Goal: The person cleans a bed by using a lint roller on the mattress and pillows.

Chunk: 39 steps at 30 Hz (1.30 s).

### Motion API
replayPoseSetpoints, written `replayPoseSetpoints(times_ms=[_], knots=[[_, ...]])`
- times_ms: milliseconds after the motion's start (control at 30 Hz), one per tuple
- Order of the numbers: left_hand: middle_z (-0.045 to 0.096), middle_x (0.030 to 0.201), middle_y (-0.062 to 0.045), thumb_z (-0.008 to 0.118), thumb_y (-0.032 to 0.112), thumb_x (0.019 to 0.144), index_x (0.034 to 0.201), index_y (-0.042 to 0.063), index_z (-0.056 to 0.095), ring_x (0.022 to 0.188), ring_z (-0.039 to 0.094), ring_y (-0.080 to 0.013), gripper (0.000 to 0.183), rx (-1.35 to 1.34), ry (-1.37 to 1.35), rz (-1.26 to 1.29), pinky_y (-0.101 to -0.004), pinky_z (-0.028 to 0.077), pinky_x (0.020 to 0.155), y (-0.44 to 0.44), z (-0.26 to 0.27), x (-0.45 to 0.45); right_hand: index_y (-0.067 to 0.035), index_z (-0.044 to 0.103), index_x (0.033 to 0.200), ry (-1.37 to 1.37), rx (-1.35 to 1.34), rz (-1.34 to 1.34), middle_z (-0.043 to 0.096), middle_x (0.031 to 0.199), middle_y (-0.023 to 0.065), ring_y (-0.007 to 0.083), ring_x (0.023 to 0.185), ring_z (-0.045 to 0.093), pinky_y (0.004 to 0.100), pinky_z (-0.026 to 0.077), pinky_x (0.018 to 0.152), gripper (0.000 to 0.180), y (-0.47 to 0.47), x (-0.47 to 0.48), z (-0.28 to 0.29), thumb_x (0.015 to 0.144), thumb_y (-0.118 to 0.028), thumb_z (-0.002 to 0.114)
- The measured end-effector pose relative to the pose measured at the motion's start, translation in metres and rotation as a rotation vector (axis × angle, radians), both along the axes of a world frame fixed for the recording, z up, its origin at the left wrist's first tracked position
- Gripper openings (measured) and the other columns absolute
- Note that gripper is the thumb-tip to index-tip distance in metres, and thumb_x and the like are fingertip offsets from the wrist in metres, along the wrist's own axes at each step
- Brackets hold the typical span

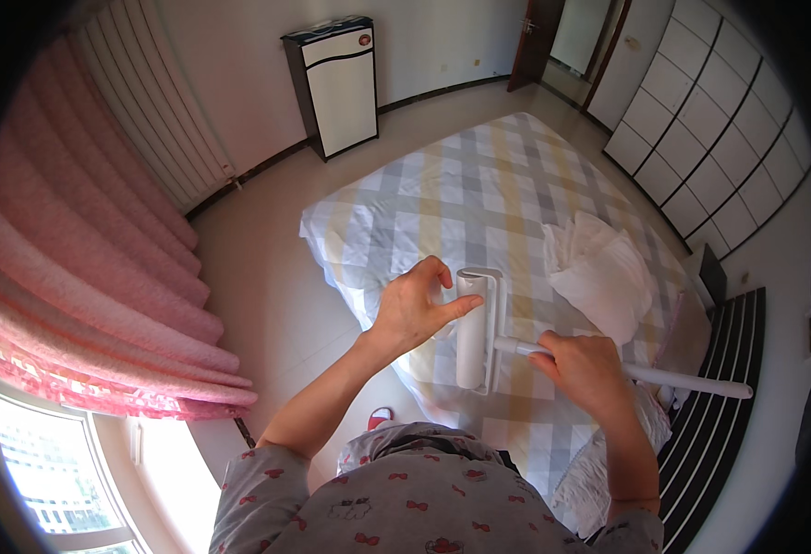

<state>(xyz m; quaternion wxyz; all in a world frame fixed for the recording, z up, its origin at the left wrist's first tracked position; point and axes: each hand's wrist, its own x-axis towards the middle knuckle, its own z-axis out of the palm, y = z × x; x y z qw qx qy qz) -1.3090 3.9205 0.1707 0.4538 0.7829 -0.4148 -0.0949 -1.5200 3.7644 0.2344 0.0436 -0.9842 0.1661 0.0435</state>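
Note:
My right hand (582, 370) grips the pale handle (686, 381) of a lint roller. The white sticky-paper roll (471, 339) sits in a pale frame (497, 298) and is held above the bed, its length pointing away from me. My left hand (412, 305) is at the roll's left side. Its thumb and curled forefinger are apart, and the thumb tip overlaps the roll in view. Whether it touches the paper is hard to tell. Something pale and filmy shows behind the left hand; its shape is unclear.
Below lies a bed with a plaid sheet (447, 201). On it are a crumpled white cloth (599, 277) and a pillow (585, 478) by the dark slatted headboard (714, 388). Pink curtains (101, 277) hang left, a cabinet (342, 97) stands beyond, and a panelled wardrobe (703, 124) is at right.

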Motion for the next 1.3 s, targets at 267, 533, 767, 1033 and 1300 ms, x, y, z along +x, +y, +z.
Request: replayPoseSetpoints(times_ms=[267,533,767,1033,1300], knots=[[0.056,0.064,-0.010,0.059,0.020,0.092,0.087,0.003,0.054,0.054,0.052,-0.0189,0.019,-0.252,0.181,-0.070,-0.0324,0.044,0.056,-0.015,-0.025,0.008,-0.009,0.059,0.081,-0.007,0.008,0.027,0.061,0.062,0.0113,0.0328,0.058,0.060,0.0432,0.044,0.055,0.026,0.000,-0.002,-0.004,0.088,-0.034,0.060],[0.054,0.070,-0.006,0.072,0.024,0.084,0.088,0.003,0.052,0.064,0.052,-0.0147,0.029,-0.158,-0.020,-0.039,-0.0293,0.045,0.060,-0.015,-0.006,-0.011,-0.008,0.058,0.082,-0.015,0.034,-0.040,0.062,0.064,0.0115,0.0331,0.060,0.061,0.0439,0.044,0.056,0.026,-0.004,-0.017,-0.011,0.088,-0.033,0.060],[0.057,0.073,-0.005,0.067,0.020,0.088,0.086,0.004,0.052,0.061,0.056,-0.0165,0.022,-0.325,0.177,-0.095,-0.0304,0.046,0.057,-0.037,-0.029,-0.012,-0.010,0.057,0.079,-0.079,-0.028,-0.030,0.061,0.060,0.0076,0.0286,0.057,0.062,0.0411,0.045,0.052,0.026,-0.001,-0.019,-0.016,0.087,-0.034,0.062],[0.056,0.081,0.002,0.055,0.018,0.096,0.089,0.009,0.053,0.070,0.052,-0.0055,0.012,-0.363,0.690,-0.311,-0.0235,0.045,0.057,-0.034,-0.039,0.004,-0.009,0.058,0.081,-0.114,0.091,-0.068,0.061,0.063,0.0084,0.0309,0.059,0.060,0.0423,0.044,0.054,0.025,-0.005,-0.033,-0.019,0.088,-0.033,0.061],[0.056,0.083,0.000,0.061,0.027,0.094,0.100,0.007,0.057,0.075,0.056,-0.0078,0.021,-0.429,0.779,-0.318,-0.0254,0.049,0.062,-0.035,-0.035,0.002,-0.010,0.058,0.082,-0.123,0.129,-0.113,0.062,0.065,0.0079,0.0302,0.060,0.060,0.0425,0.043,0.054,0.025,-0.001,-0.038,-0.022,0.088,-0.034,0.061]])
